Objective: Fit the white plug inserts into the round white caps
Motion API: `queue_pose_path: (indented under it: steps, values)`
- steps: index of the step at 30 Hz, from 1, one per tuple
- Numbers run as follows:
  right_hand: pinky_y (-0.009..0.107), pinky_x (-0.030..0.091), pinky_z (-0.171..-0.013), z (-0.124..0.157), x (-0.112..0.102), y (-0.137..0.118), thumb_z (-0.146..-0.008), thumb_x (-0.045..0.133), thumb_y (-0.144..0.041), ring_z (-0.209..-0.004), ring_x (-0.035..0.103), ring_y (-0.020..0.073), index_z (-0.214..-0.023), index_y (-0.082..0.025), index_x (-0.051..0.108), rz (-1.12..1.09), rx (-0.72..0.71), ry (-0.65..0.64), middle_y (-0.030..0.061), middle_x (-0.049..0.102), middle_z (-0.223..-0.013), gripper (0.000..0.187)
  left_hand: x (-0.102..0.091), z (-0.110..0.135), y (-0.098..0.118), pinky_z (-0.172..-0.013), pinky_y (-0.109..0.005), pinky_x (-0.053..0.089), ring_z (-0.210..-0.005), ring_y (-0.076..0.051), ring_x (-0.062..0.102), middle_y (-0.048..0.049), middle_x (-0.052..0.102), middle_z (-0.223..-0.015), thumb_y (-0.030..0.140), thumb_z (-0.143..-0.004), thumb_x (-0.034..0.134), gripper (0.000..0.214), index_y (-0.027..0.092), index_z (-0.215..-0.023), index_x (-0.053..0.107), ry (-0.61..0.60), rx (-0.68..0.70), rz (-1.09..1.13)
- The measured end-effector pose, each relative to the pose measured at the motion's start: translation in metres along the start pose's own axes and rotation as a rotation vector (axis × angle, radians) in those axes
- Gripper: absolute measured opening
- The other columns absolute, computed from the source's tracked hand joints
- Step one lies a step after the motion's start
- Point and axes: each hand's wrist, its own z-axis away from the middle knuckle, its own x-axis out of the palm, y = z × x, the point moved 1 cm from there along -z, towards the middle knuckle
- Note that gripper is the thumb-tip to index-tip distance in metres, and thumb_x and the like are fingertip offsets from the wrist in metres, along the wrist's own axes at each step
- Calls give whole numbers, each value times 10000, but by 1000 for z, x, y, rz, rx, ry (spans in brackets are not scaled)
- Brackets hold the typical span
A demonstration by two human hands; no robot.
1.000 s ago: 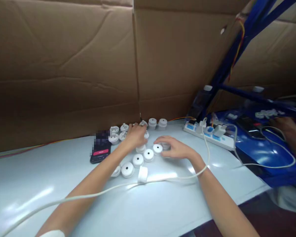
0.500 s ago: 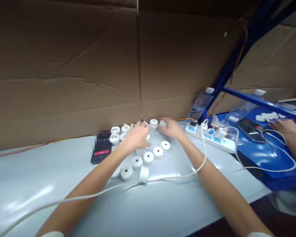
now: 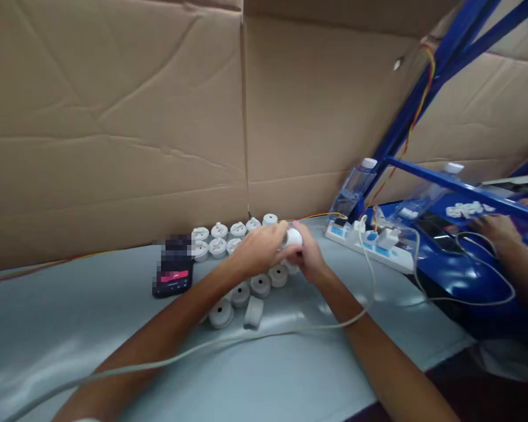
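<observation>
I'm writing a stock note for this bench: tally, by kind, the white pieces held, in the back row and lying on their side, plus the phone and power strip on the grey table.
Held white piece: 1
White pieces in the back row: 5
White piece on its side: 1
Phone: 1
Power strip: 1
Total: 9

The left forearm [image 3: 167, 335] and right forearm [image 3: 374, 351] are bare, slender and smooth in outline, each narrowing towards the wrist. The left hand [image 3: 259, 251] and right hand [image 3: 311, 257] are bare too, with slim fingers [image 3: 273, 231]. At the left forearm's lower end shows a sliver of white sleeve [image 3: 88, 419]
</observation>
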Motion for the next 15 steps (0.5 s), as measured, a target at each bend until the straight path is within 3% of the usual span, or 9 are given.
queue_pose_path:
  steps: [2,5,7,9,12,15]
  values:
    - [229,283,-376,3,-4,-5,-881,563,-646,-405,370,99,-693,-218,537,130,-208,74,-56,457,-498,469,4,-2,-1,-629,-272,457,-708,-186,591,-19,588,-770,518,-963,535,318,200,-985,536,91,-160,283]
    - [310,526,-673,10,-9,-16,-889,679,-442,-749,628,183,-940,-219,689,554,-756,45,43,699,-874,229,7,-8,-8,-409,-190,257,-458,-97,384,43,409,-595,513,-1008,394,385,197,-820,507,106,-546,920]
    - [390,527,-884,14,-13,-21,-875,698,-256,-1011,646,238,-1028,-252,724,779,-1065,0,81,705,-1122,155,2,-12,-16,-362,-168,146,-389,-62,271,65,362,-548,446,-988,449,333,189,-785,510,65,-746,1239]
    - [432,495,-966,14,-18,-24,-877,615,-110,-1119,613,254,-982,-272,742,880,-1239,62,82,682,-1182,231,-9,-16,-23,-342,-160,152,-368,-51,263,67,377,-530,374,-946,506,263,183,-767,518,126,-807,1357]
    - [453,477,-999,4,-30,-22,-818,541,-26,-1135,599,260,-952,-261,742,948,-1203,144,82,669,-1168,337,-26,-17,-30,-402,-177,372,-477,-90,500,-8,580,-651,336,-851,597,179,159,-833,595,246,-691,1400]
    - [454,467,-1022,-13,-46,-9,-728,559,-41,-1126,610,278,-997,-210,742,1027,-938,74,104,675,-1170,366,-27,-14,-29,-576,-206,496,-676,-126,629,-38,680,-822,196,-661,708,237,149,-883,640,266,-575,1380]
